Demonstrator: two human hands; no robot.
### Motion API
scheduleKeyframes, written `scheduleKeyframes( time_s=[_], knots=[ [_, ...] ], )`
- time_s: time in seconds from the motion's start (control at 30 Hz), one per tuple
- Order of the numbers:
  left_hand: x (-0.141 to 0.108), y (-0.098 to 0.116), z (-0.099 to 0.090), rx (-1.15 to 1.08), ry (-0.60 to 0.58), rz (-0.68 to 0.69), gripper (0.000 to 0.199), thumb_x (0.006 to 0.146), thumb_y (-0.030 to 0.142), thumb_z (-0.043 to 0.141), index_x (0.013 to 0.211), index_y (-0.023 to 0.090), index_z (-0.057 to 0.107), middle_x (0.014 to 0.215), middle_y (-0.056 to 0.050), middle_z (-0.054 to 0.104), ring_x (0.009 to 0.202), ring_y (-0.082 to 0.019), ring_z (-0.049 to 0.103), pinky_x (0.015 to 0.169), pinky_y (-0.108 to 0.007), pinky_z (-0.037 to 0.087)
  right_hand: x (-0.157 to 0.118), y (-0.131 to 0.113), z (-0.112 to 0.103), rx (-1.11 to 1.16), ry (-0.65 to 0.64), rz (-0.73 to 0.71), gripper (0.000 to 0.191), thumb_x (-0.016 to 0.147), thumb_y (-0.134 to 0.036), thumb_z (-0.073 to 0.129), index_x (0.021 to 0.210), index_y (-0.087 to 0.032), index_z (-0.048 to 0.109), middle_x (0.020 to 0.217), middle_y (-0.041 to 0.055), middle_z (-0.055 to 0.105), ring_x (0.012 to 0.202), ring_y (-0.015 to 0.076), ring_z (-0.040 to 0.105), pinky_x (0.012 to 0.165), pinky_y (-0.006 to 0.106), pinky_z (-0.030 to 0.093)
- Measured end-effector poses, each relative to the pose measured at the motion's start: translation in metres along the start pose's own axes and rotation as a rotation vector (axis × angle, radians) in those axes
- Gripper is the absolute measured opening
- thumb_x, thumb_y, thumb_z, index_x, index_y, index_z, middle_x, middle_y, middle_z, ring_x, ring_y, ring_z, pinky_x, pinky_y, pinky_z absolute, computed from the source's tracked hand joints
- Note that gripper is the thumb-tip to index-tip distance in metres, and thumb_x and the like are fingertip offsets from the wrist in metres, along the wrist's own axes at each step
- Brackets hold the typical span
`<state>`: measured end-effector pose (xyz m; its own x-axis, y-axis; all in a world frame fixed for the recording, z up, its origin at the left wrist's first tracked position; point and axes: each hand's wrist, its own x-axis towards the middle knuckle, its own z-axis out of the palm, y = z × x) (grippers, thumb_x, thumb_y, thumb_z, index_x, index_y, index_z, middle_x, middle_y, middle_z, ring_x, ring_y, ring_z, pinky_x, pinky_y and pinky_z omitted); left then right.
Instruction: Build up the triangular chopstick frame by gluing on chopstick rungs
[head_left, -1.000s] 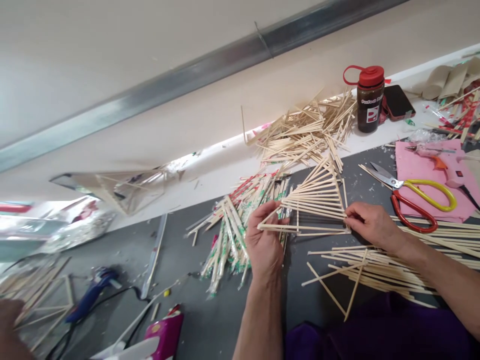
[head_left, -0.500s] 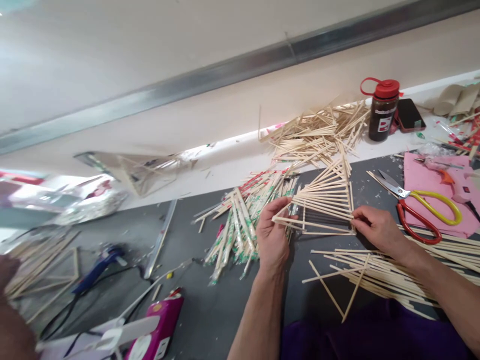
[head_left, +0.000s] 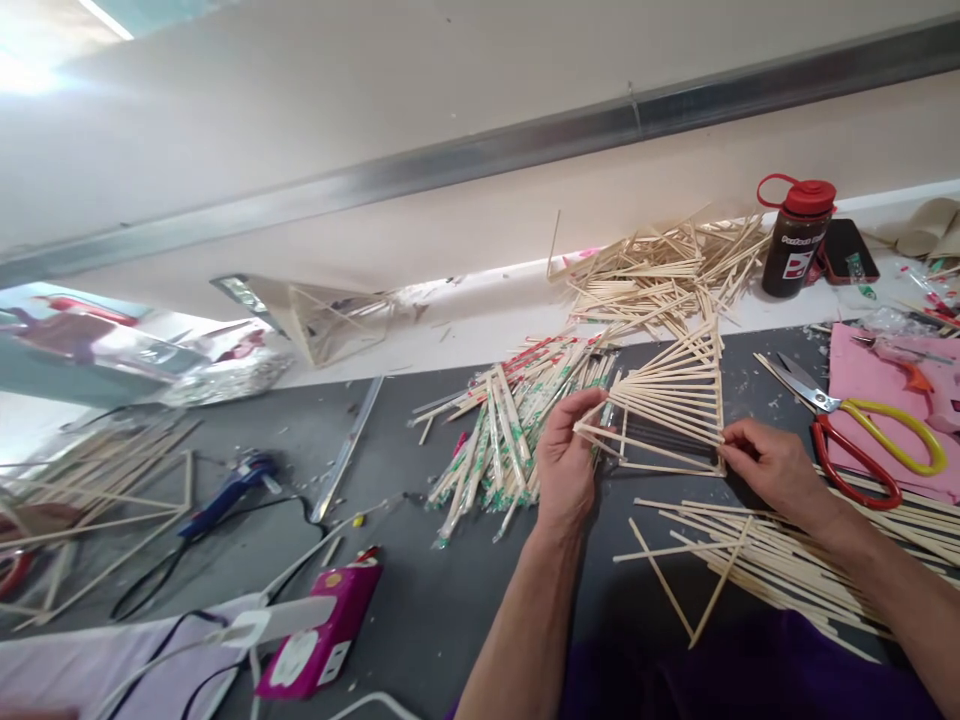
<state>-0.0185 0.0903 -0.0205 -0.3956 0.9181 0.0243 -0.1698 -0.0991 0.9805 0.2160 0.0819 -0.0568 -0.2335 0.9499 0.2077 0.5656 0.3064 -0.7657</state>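
Observation:
Between my hands is a frame of thin wooden sticks (head_left: 675, 392), its slats fanned close together over an open triangular end. My left hand (head_left: 568, 455) is closed around the frame's left corner, the thumb partly hidden behind the sticks. At the right corner, the fingertips of my right hand (head_left: 761, 460) pinch the frame's edge. Below it on the dark table lie many loose sticks (head_left: 780, 560), two of them meeting in a V. Wrapped chopsticks (head_left: 510, 430) in clear, green and red printed sleeves are heaped beside my left hand.
Scissors (head_left: 832, 405) with red and yellow handles rest by a pink cloth (head_left: 862, 350). A red-capped bottle (head_left: 791, 245) and a phone (head_left: 851, 255) stand behind, near a stick pile (head_left: 667, 265). Leftward are a blue glue gun (head_left: 229, 490), a magenta power strip (head_left: 322, 630) and a ruler (head_left: 347, 450).
The view has turned slightly left, so everything sits further right in the picture. Both hands keep the same hold on the stick frame. The dark arm at far left has mostly left view.

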Motion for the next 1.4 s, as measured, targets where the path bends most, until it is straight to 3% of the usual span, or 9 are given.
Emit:
scheduleKeyframes(
  time_s=[1.4],
  knots=[
    [-0.0005, -0.0063, -0.0068, 0.025, 0.028, -0.007, 0.036, 0.063, 0.038, 0.082, 0.092, 0.020, 0.069, 0.096, -0.002, 0.071, 0.056, -0.007, 0.062, 0.058, -0.019, 0.054, 0.0032, -0.0028, 0.0007, 0.044, -0.011, 0.047, 0.003, 0.083, -0.020, 0.058, 0.080, -0.019, 0.060, 0.072, 0.0010, 0.066, 0.065, 0.0144, 0.059, 0.062, 0.025, 0.039]
  ],
)
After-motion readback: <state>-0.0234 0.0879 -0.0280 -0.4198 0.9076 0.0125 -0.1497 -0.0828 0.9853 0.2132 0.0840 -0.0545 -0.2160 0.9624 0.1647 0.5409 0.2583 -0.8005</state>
